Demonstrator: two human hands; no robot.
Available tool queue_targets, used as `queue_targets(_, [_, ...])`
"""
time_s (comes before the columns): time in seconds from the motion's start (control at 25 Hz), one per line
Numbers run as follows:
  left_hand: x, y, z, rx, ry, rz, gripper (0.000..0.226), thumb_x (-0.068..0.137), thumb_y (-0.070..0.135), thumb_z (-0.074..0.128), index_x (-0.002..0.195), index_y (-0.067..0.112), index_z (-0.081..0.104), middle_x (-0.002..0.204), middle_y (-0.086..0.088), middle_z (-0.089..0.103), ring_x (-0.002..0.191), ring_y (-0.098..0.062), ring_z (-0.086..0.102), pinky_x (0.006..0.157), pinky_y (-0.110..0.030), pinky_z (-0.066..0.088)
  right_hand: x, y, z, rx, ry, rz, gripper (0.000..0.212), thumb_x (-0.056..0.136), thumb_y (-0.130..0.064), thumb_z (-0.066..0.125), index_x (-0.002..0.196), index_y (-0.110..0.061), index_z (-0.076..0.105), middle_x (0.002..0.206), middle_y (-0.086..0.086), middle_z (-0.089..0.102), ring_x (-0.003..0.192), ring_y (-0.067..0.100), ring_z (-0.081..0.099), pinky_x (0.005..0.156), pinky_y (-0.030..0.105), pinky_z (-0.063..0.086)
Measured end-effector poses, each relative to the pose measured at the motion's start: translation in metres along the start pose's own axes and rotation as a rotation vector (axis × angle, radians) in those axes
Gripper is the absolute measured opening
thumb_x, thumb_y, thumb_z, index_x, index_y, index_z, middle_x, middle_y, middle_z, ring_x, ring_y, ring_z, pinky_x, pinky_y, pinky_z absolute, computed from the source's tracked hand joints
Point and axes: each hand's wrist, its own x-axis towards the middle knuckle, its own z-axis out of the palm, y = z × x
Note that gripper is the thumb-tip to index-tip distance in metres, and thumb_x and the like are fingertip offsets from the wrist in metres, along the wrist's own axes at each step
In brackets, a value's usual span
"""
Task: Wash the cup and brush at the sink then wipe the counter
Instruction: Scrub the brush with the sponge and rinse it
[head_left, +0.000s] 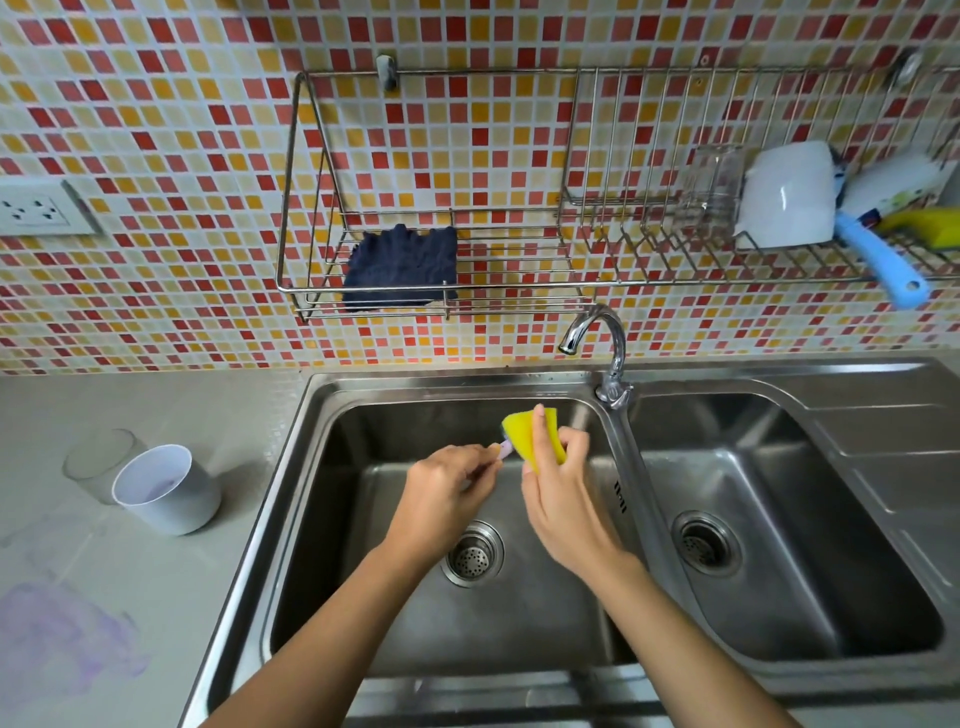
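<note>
Over the left basin of the steel sink (332, 415), my left hand (447, 483) pinches a small pale brush (503, 450), of which only a short pinkish-lilac end shows past my fingers. My right hand (558, 483) grips a yellow sponge (522, 431) folded against that end. A white cup (166, 488) with a lilac tint inside stands on the grey counter (156, 597) left of the sink, next to a clear glass (96, 460). A purple smear (57, 634) marks the counter at the lower left.
The chrome faucet (602, 343) stands between the two basins with no water running. A dark blue cloth (400, 267) lies in the wall rack (519, 283). At the rack's right are a glass, a white cup (787, 197), a blue-handled brush (883, 265) and a yellow sponge.
</note>
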Motion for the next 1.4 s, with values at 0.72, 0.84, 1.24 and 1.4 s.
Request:
queue_targets(0.72, [-0.002,-0.026,0.002,0.234,-0.048,0.516,0.027,0.084,0.007,0.065,0.11,0.01,0.056,0.092,-0.007,0.069,0.071,-0.016,0.055,0.066,-0.025,0.048,-0.009,0.007,0.004,0.045,-0.016,0.101,0.061,0.093,-0.013,0.045,0.146,-0.004,0.017,0.115,0.018,0.037,0.074,0.018,0.047,0.075,0.028,0.045])
queue_targets(0.84, [-0.004,-0.027,0.002,0.245,-0.041,0.527,0.035,0.082,0.005,0.069,0.113,0.009,0.055,0.094,-0.008,0.07,0.071,-0.018,0.057,0.07,-0.023,0.047,-0.01,0.004,0.003,0.036,-0.034,0.029,0.061,0.09,-0.016,0.042,0.146,-0.004,0.021,0.115,0.016,0.037,0.074,0.017,0.046,0.07,0.023,0.037])
queue_targets(1.24, [-0.007,-0.028,0.0,0.192,-0.042,0.45,0.019,0.08,0.003,0.069,0.098,0.005,0.067,0.095,-0.009,0.071,0.079,-0.015,0.061,0.073,-0.024,0.052,-0.011,0.007,0.002,-0.053,-0.094,0.051,0.06,0.091,-0.025,0.037,0.146,-0.008,0.02,0.115,0.017,0.037,0.074,0.026,0.053,0.067,0.027,0.036])
queue_targets(1.4, [-0.01,-0.016,0.001,-0.147,0.006,-0.055,0.012,0.082,0.016,0.067,0.09,0.011,0.073,0.087,0.003,0.069,0.084,-0.005,0.064,0.074,-0.018,0.055,-0.015,-0.001,0.002,0.007,-0.086,0.047,0.059,0.091,-0.02,0.04,0.145,-0.004,0.023,0.115,0.017,0.037,0.075,0.022,0.047,0.069,0.017,0.023])
